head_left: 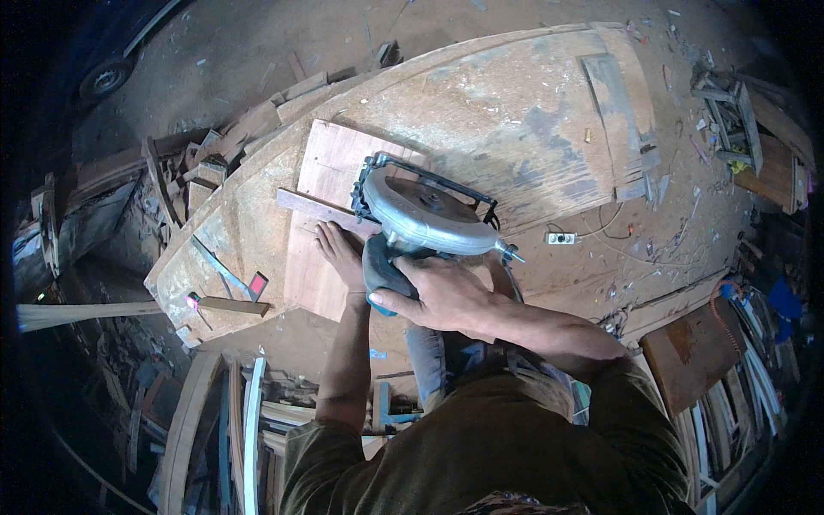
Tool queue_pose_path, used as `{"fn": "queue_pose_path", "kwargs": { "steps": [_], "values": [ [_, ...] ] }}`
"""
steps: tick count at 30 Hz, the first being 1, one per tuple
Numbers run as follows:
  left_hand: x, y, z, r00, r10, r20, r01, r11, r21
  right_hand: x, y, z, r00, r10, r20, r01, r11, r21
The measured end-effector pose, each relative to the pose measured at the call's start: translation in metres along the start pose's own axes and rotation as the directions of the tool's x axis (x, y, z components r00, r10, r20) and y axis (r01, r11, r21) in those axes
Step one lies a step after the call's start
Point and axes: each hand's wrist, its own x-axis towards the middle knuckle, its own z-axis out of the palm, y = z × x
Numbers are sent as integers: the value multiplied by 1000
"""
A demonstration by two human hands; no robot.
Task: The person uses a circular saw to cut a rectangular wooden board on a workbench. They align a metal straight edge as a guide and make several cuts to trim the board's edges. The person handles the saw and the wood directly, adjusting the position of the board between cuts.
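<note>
My right hand [446,293] is wrapped round the dark teal rear handle of a circular saw [429,215] with a large silver blade guard. The saw rests over a reddish wooden board [322,159] on the worktable. My left hand [342,257] lies on the same board with its fingers stretched out, just left of the saw handle. Its fingertips are close to a narrow wooden strip [318,204] that lies across the board and runs up to the saw's base. The cutting edge of the blade is hidden by the guard and base.
The worn plywood worktable [515,112] stretches to the far right. On its left part lie a try square [221,266] and a short wooden piece [232,305]. A power strip [561,239] with cables sits on the dirt floor. Timber offcuts [206,176] pile along the table's left edge.
</note>
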Motion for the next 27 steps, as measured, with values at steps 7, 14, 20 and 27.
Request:
{"fn": "queue_pose_path", "kwargs": {
  "steps": [7,14,20,27],
  "values": [
    [0,1,1,1000,21,-14,-21,1000,-1,2,1,2,996,73,53,-73,997,-11],
    [-4,-13,11,999,46,-2,-46,998,31,11,-8,-6,986,94,136,-93,996,-9],
    [-4,-9,10,1000,-2,8,2,999,42,-3,-8,-11,980,143,140,-135,989,-65],
    [2,0,-1,998,51,-38,-52,998,-25,-14,-4,-14,993,91,80,-87,995,-47]
  ]
}}
